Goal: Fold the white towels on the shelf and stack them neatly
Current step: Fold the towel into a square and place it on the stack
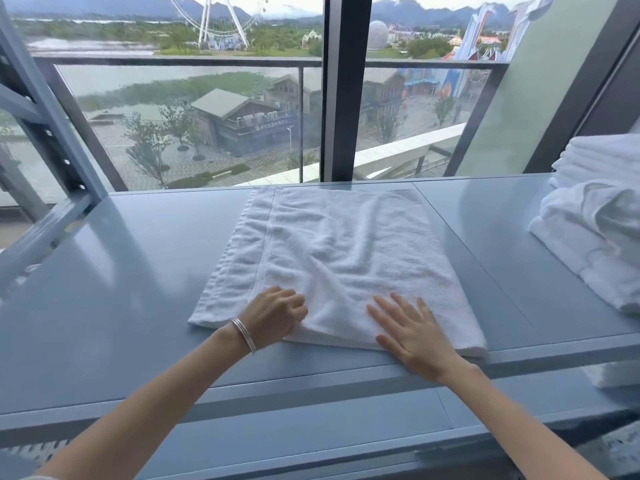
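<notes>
A white towel (339, 251) lies folded over itself on the grey-blue shelf (131, 278), its lower layer showing as a strip along the left side. My left hand (277, 317), with bracelets on the wrist, rests on the towel's near edge with the fingers curled on the top layer's left edge. My right hand (412, 334) lies flat, fingers spread, on the towel's near right part. A loose heap of white towels (595, 233) sits at the right edge, with a folded stack (602, 157) behind it.
The shelf runs along a large window (207, 116) with a dark centre post (346, 88). A metal shelf upright (45, 126) stands at the far left. Another white towel (620, 375) shows on a lower level at the right.
</notes>
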{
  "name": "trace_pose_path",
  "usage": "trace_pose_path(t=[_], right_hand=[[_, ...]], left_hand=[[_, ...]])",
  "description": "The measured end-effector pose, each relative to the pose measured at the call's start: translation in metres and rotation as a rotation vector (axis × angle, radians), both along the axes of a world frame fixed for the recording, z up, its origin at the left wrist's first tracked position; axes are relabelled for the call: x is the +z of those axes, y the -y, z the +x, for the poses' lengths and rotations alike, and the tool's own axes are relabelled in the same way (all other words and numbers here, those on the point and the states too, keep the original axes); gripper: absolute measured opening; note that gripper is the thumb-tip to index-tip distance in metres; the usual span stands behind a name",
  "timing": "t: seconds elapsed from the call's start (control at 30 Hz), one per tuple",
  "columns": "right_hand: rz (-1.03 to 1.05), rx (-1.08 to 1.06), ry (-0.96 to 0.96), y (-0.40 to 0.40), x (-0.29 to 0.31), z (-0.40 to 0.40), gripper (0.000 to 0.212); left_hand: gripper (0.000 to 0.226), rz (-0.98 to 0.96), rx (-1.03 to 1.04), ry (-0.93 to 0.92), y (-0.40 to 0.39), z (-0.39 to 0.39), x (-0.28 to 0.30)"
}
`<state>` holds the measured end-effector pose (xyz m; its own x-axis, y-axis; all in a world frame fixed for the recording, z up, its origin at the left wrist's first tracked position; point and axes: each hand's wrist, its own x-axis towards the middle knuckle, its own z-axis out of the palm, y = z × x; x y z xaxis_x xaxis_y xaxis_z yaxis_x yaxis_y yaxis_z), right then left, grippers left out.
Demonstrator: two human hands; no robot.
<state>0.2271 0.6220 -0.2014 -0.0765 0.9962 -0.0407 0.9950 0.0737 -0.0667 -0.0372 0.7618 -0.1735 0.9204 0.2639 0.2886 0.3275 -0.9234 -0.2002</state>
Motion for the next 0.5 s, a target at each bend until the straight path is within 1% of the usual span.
trace_pose_path(t=[0.07,0.13,0.2,0.3,0.33,0.37,0.43,0.5], right_hand=[[-0.011,-0.008,0.014,0.004,0.001,0.006,0.077],[-0.036,-0.016,0.02,0.004,0.003,0.008,0.079],[-0.072,-0.03,0.008,0.004,0.008,0.004,0.087],[-0.054,-0.073,-0.083,-0.003,0.017,-0.014,0.111],[-0.024,-0.064,-0.114,-0.008,0.02,-0.026,0.114],[0.005,-0.041,-0.144,-0.015,0.022,-0.04,0.114],[0.025,0.014,-0.169,-0.03,0.02,-0.067,0.108],[0.008,0.04,-0.122,-0.041,0.012,-0.084,0.099]], left_hand=[[0.026,-0.065,0.006,0.034,-0.002,-0.01,-0.003],[0.026,-0.102,-0.011,0.075,0.0,-0.019,-0.006],[0.028,-0.12,0.003,0.105,0.001,-0.027,-0.008],[0.046,-0.256,0.172,0.237,0.0,-0.042,-0.011],[0.053,-0.269,0.235,0.249,0.002,-0.046,-0.009],[0.058,-0.244,0.275,0.231,0.004,-0.048,-0.008],[0.062,-0.162,0.284,0.143,0.005,-0.052,-0.006],[0.061,-0.088,0.242,0.106,-0.003,-0.06,-0.003]])
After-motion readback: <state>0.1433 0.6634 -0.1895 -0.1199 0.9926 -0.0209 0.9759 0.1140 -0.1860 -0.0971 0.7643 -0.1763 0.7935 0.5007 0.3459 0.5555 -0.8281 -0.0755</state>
